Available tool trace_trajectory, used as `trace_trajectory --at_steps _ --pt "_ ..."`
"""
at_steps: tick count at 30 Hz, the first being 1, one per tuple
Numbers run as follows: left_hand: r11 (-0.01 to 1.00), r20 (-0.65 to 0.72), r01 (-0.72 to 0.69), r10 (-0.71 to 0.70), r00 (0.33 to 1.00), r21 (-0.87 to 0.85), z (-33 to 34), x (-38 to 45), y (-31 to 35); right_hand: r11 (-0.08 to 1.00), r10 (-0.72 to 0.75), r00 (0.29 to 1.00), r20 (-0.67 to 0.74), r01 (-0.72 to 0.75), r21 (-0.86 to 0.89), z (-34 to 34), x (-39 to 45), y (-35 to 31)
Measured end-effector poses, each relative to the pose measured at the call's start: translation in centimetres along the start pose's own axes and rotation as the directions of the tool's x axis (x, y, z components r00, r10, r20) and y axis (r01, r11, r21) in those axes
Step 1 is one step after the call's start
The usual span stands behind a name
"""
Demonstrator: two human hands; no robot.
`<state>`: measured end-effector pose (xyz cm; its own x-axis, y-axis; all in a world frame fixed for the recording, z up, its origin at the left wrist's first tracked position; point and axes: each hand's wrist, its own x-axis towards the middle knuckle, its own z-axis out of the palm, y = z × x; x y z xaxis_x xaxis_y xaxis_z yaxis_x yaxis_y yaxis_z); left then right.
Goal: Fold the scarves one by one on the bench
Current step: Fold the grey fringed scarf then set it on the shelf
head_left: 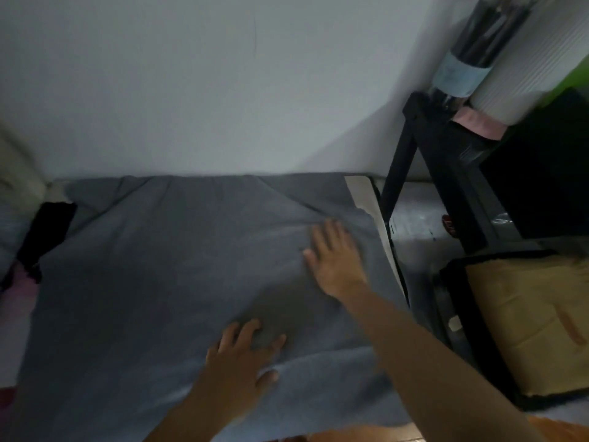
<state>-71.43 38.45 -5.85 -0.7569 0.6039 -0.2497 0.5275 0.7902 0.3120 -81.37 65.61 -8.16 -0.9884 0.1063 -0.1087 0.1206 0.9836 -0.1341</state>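
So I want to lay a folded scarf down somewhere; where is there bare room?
The grey scarf is bare from the left hand across to the black cloth, and along the wall. The right side is crowded: right hand, black rack.

head cam | looks forward and down, close over bench (363,193) | wall behind

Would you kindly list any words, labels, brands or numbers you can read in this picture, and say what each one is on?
No text can be read in this view.
Red round label on the floor by the black stand: pale marks, too blurred to read.
Blue band around the bundle of dark rods: no legible print.
Grey scarf: plain, no lettering.
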Motion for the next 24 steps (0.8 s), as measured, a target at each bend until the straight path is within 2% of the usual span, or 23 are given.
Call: trace_trajectory --at_steps 1,2,3,5,7,8,9,10,11,12,14,15,16,18,20,21,22,24 --pt "0.988 -0.044 -0.043 0.037 0.998 -0.145 -0.1 -0.3 -0.7 0.984 0.176 0.984 -0.003 -0.176 0.02 -0.9 0.6 2.4" --pt "0.96 -0.115 -0.083 0.053 0.992 -0.268 -0.2 -0.4 -2.0 0.958 0.286 0.958 0.005 -0.286 0.025 -1.9 1.0 3.9" --pt "0.945 -0.186 -0.053 -0.009 0.982 -0.324 -0.4 -0.3 -3.6 0.95 0.311 0.95 -0.013 -0.311 0.024 -2.4 1.2 4.4" --pt "0.921 -0.325 0.115 -0.246 0.913 -0.373 -1.7 -0.3 -7.8 0.981 0.194 0.976 -0.1 -0.195 0.009 -2.8 2.2 2.7" --pt "0.824 -0.369 0.43 -0.554 0.746 -0.37 -4.1 -0.4 -12.5 0.998 0.07 0.992 -0.108 -0.068 0.016 -2.6 3.4 0.9" --pt "0.688 -0.317 0.623 -0.725 0.611 -0.372 -5.4 -0.8 -14.4 0.998 0.062 0.996 -0.07 -0.062 0.007 -2.6 3.9 0.4" --pt "0.51 -0.255 0.767 -0.86 0.443 -0.39 -6.4 -1.3 -16.5 0.995 0.097 0.994 -0.041 -0.097 0.007 -2.7 4.3 0.0" --pt "0.347 -0.179 0.844 -0.937 0.299 -0.41 -7.3 -1.9 -18.1 0.991 0.133 0.99 -0.038 -0.133 0.011 -2.8 4.7 -0.2" --pt "0.227 -0.091 0.872 -0.974 0.208 -0.434 -8.0 -2.5 -19.5 0.99 0.138 0.988 -0.075 -0.137 0.017 -2.6 4.9 -0.6" --pt "0.15 -0.004 0.884 -0.986 0.165 -0.442 -8.6 -2.9 -20.4 0.997 0.076 0.99 -0.118 -0.074 0.015 -2.7 4.7 -1.6" --pt "0.097 0.114 0.905 -0.981 0.158 -0.415 -8.8 -3.5 -21.7 0.984 -0.178 0.974 -0.139 0.177 -0.016 -2.4 3.0 -4.8" --pt "0.098 0.137 0.898 -0.975 0.173 -0.429 -8.7 -3.7 -21.9 0.955 -0.297 0.949 -0.105 0.296 -0.034 -1.4 1.9 -6.1" --pt "0.119 0.14 0.869 -0.968 0.21 -0.481 -8.8 -3.9 -21.9 0.935 -0.353 0.935 -0.04 0.351 -0.051 -0.6 0.8 -6.8" --pt "0.141 0.121 0.718 -0.946 0.301 -0.681 -9.1 -4.5 -21.6 0.946 -0.307 0.949 0.079 0.313 -0.087 0.6 -0.1 -6.6" --pt "0.04 0.171 0.578 -0.936 0.307 -0.815 -10.0 -5.8 -21.8 0.986 -0.136 0.987 0.09 0.144 -0.084 0.6 -0.2 -6.7" --pt "-0.032 0.242 0.546 -0.917 0.317 -0.837 -10.3 -6.7 -22.2 0.995 -0.065 0.992 0.105 0.072 -0.065 0.3 -0.3 -7.7" --pt "-0.113 0.326 0.525 -0.885 0.334 -0.843 -10.5 -7.6 -22.7 0.998 -0.038 0.994 0.103 0.042 -0.04 -0.1 -0.5 -9.3" --pt "-0.199 0.428 0.516 -0.823 0.374 -0.833 -10.9 -9.1 -23.6 0.991 -0.131 0.989 0.075 0.129 0.032 -0.5 -1.4 -13.4"
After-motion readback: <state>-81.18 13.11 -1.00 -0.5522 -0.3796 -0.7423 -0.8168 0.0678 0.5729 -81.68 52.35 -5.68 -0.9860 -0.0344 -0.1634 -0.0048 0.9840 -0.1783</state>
